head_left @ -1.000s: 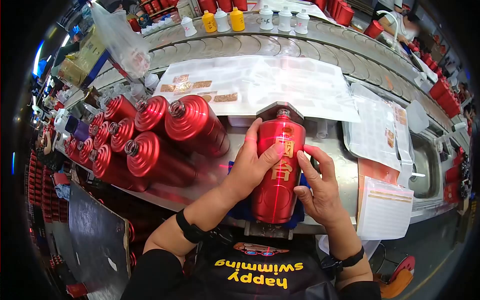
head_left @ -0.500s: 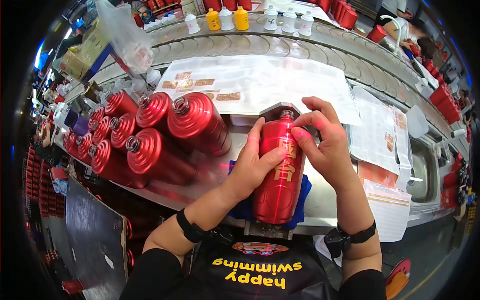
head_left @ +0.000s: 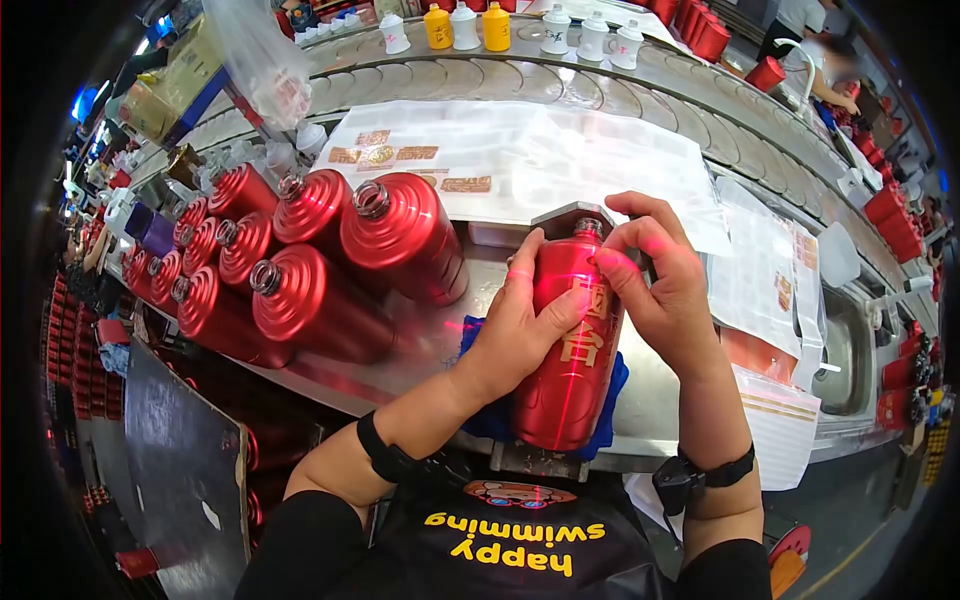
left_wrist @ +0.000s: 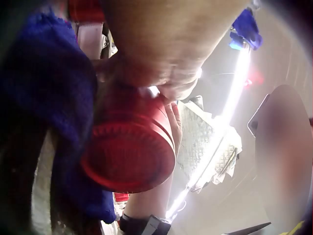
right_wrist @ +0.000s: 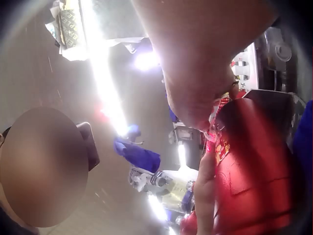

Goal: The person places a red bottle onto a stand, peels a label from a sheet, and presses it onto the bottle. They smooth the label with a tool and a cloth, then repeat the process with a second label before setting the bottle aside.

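A red bottle (head_left: 565,400) with gold characters lies tilted on a blue cloth (head_left: 480,420), its clear threaded neck pointing away from me. My left hand (head_left: 515,335) grips its body, thumb across the front beside the characters and fingers along the left side. At the bottle's upper right, my right hand (head_left: 665,285) has its thumb and index fingertips close together over the shoulder; I cannot tell whether they pinch something there. The round base of the bottle (left_wrist: 129,156) shows in the left wrist view. A dark angled plate (head_left: 570,215) stands behind the neck.
Several red bottles (head_left: 320,310) stand close together on the left. White sheets with gold decals (head_left: 470,140) lie behind, with more sheets (head_left: 755,260) on the right by a sink (head_left: 850,350). Small white and yellow bottles (head_left: 495,28) line the conveyor (head_left: 450,80).
The right hand has risen from the bottle's right side to its shoulder, its fingertips covering the upper gold mark. The left hand keeps its grip.
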Demonstrator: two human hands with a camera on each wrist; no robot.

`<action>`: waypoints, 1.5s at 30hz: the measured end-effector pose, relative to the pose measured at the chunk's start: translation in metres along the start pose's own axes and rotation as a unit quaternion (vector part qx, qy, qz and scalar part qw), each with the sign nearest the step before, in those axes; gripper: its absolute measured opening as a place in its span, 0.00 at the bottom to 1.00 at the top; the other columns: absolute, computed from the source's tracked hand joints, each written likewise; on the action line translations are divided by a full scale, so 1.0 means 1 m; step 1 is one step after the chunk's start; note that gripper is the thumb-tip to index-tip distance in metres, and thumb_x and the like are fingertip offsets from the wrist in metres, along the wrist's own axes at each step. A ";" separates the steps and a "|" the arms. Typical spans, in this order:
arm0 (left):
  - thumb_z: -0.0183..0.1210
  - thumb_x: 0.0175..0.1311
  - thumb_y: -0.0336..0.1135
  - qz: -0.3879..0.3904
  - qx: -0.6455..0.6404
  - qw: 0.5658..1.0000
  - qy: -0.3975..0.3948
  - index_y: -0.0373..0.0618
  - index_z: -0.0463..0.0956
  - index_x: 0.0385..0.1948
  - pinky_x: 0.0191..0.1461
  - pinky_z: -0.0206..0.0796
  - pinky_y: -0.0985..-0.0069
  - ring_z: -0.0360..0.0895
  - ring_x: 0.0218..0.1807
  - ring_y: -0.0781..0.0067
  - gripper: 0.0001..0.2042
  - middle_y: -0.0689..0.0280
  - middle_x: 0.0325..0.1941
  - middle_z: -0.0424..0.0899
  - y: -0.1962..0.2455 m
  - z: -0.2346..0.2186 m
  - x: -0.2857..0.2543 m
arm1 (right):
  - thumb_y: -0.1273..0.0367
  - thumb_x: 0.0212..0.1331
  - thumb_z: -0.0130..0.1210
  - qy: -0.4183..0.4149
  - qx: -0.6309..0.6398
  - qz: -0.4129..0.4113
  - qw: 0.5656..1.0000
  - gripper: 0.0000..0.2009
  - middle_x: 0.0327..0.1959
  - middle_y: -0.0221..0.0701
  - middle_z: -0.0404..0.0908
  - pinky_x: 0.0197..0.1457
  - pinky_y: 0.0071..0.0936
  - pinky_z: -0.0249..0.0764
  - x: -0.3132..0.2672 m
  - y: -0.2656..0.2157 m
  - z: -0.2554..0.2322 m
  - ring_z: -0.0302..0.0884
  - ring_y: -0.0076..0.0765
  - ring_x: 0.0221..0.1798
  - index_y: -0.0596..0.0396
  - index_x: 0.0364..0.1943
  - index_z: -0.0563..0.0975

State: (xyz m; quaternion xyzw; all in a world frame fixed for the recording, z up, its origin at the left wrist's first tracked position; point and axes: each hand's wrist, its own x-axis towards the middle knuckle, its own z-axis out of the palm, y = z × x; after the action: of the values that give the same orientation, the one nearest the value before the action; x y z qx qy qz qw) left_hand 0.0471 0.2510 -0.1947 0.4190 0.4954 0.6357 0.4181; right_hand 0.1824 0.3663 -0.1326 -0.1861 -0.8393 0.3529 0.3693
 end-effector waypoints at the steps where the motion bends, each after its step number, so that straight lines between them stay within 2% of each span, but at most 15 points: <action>1: 0.57 0.69 0.48 -0.005 -0.005 1.000 -0.002 0.28 0.37 0.72 0.65 0.64 0.71 0.72 0.62 0.66 0.44 0.49 0.62 0.72 0.003 0.000 0.000 | 0.75 0.57 0.60 0.002 -0.004 -0.003 1.000 0.04 0.54 0.42 0.75 0.51 0.33 0.75 0.000 0.002 0.001 0.77 0.44 0.52 0.60 0.33 0.77; 5: 0.56 0.71 0.47 -0.002 -0.006 1.000 0.000 0.29 0.37 0.72 0.64 0.65 0.72 0.73 0.61 0.67 0.43 0.50 0.62 0.72 0.005 0.001 -0.001 | 0.73 0.57 0.59 0.006 -0.011 0.000 1.000 0.04 0.53 0.42 0.76 0.52 0.34 0.74 -0.002 0.005 0.001 0.76 0.45 0.52 0.60 0.33 0.77; 8: 0.52 0.73 0.43 -0.055 -0.050 0.997 -0.032 0.36 0.35 0.74 0.70 0.57 0.72 0.63 0.68 0.70 0.39 0.56 0.69 0.61 0.013 0.000 -0.002 | 0.73 0.58 0.58 0.004 -0.018 -0.003 1.000 0.04 0.53 0.42 0.76 0.53 0.34 0.74 -0.002 0.005 0.001 0.76 0.45 0.53 0.60 0.33 0.77; 11: 0.54 0.72 0.49 -0.023 -0.036 0.999 0.008 0.28 0.39 0.72 0.63 0.66 0.73 0.74 0.60 0.67 0.42 0.50 0.61 0.73 0.007 0.002 -0.002 | 0.73 0.60 0.56 0.014 -0.019 -0.004 1.000 0.04 0.53 0.43 0.75 0.53 0.34 0.74 -0.005 0.008 -0.001 0.76 0.45 0.53 0.59 0.37 0.78; 14: 0.54 0.71 0.50 -0.001 0.000 1.000 -0.002 0.27 0.40 0.71 0.63 0.66 0.72 0.73 0.61 0.65 0.42 0.50 0.61 0.73 0.005 0.001 0.000 | 0.72 0.62 0.55 0.065 -0.033 -0.012 0.997 0.08 0.54 0.43 0.75 0.55 0.34 0.73 -0.019 0.014 -0.004 0.76 0.46 0.54 0.59 0.43 0.79; 15: 0.55 0.71 0.50 0.017 0.036 0.999 0.003 0.26 0.40 0.71 0.63 0.66 0.71 0.74 0.61 0.64 0.43 0.49 0.62 0.73 0.004 0.002 0.001 | 0.70 0.65 0.55 0.057 -0.015 0.010 0.998 0.13 0.56 0.43 0.73 0.59 0.35 0.71 -0.028 0.014 -0.006 0.73 0.47 0.57 0.57 0.51 0.78; 19: 0.56 0.71 0.50 0.008 0.038 0.999 -0.004 0.27 0.39 0.71 0.63 0.65 0.71 0.73 0.61 0.64 0.43 0.49 0.62 0.72 0.002 0.001 0.000 | 0.65 0.64 0.58 0.026 -0.073 -0.061 0.995 0.21 0.60 0.44 0.69 0.65 0.41 0.66 -0.065 0.016 -0.003 0.67 0.51 0.62 0.54 0.60 0.75; 27: 0.55 0.71 0.50 -0.013 -0.029 0.999 0.006 0.29 0.40 0.72 0.69 0.58 0.69 0.66 0.67 0.63 0.42 0.46 0.67 0.67 0.005 -0.001 -0.004 | 0.61 0.62 0.60 0.001 -0.101 -0.075 0.992 0.24 0.63 0.45 0.67 0.66 0.44 0.64 -0.096 0.013 0.004 0.65 0.52 0.64 0.50 0.62 0.76; 28: 0.54 0.71 0.51 0.061 0.053 0.997 0.011 0.29 0.41 0.72 0.71 0.56 0.68 0.65 0.68 0.60 0.42 0.45 0.67 0.66 0.005 -0.004 -0.004 | 0.61 0.62 0.60 0.003 -0.096 -0.065 0.993 0.24 0.63 0.45 0.67 0.66 0.44 0.64 -0.097 0.012 0.002 0.65 0.52 0.64 0.50 0.62 0.76; 31: 0.50 0.71 0.55 0.246 0.240 0.939 0.011 0.31 0.51 0.71 0.76 0.45 0.58 0.59 0.71 0.46 0.39 0.42 0.69 0.64 0.012 -0.011 -0.006 | 0.60 0.63 0.59 0.018 -0.078 -0.044 0.996 0.24 0.63 0.45 0.67 0.66 0.43 0.64 -0.104 0.016 -0.001 0.65 0.52 0.64 0.49 0.63 0.75; 34: 0.51 0.68 0.59 0.365 0.417 0.827 -0.094 0.33 0.58 0.69 0.77 0.42 0.53 0.60 0.71 0.46 0.38 0.42 0.67 0.65 0.029 -0.020 -0.001 | 0.60 0.63 0.59 0.010 -0.095 -0.047 0.994 0.26 0.64 0.46 0.66 0.66 0.43 0.65 -0.106 0.017 0.001 0.65 0.54 0.64 0.51 0.65 0.72; 39: 0.38 0.66 0.69 0.350 0.584 0.714 -0.166 0.48 0.71 0.63 0.80 0.25 0.52 0.58 0.72 0.59 0.37 0.69 0.61 0.77 0.047 -0.013 -0.006 | 0.69 0.61 0.60 0.046 -0.073 -0.022 0.996 0.30 0.68 0.51 0.65 0.68 0.41 0.64 -0.112 0.024 0.001 0.65 0.56 0.68 0.59 0.69 0.64; 41: 0.38 0.65 0.70 0.360 0.593 0.693 -0.196 0.51 0.72 0.63 0.80 0.24 0.50 0.59 0.72 0.60 0.37 0.68 0.60 0.78 0.051 -0.008 -0.013 | 0.77 0.59 0.59 0.058 -0.065 0.014 0.996 0.32 0.69 0.51 0.65 0.67 0.38 0.66 -0.112 0.021 -0.005 0.66 0.53 0.69 0.62 0.69 0.62; 42: 0.38 0.65 0.70 0.365 0.598 0.682 -0.208 0.52 0.72 0.62 0.80 0.23 0.49 0.59 0.71 0.61 0.36 0.68 0.59 0.78 0.052 -0.007 -0.018 | 0.77 0.59 0.59 0.105 -0.051 0.020 0.993 0.27 0.61 0.48 0.74 0.58 0.33 0.74 -0.109 0.019 -0.006 0.77 0.46 0.59 0.61 0.65 0.67; 45: 0.37 0.66 0.69 0.347 0.563 0.715 -0.227 0.52 0.74 0.61 0.80 0.24 0.47 0.61 0.69 0.62 0.35 0.69 0.57 0.79 0.045 -0.008 -0.036 | 0.75 0.58 0.62 0.097 -0.039 0.018 0.994 0.13 0.37 0.37 0.84 0.38 0.28 0.78 -0.076 -0.006 -0.028 0.84 0.36 0.33 0.58 0.47 0.76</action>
State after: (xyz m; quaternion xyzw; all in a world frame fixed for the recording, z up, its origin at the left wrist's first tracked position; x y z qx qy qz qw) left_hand 0.0452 0.2079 -0.1556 0.8513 0.4716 0.2253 -0.0456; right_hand 0.2531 0.3319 -0.1516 -0.2488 -0.8094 0.3065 0.4347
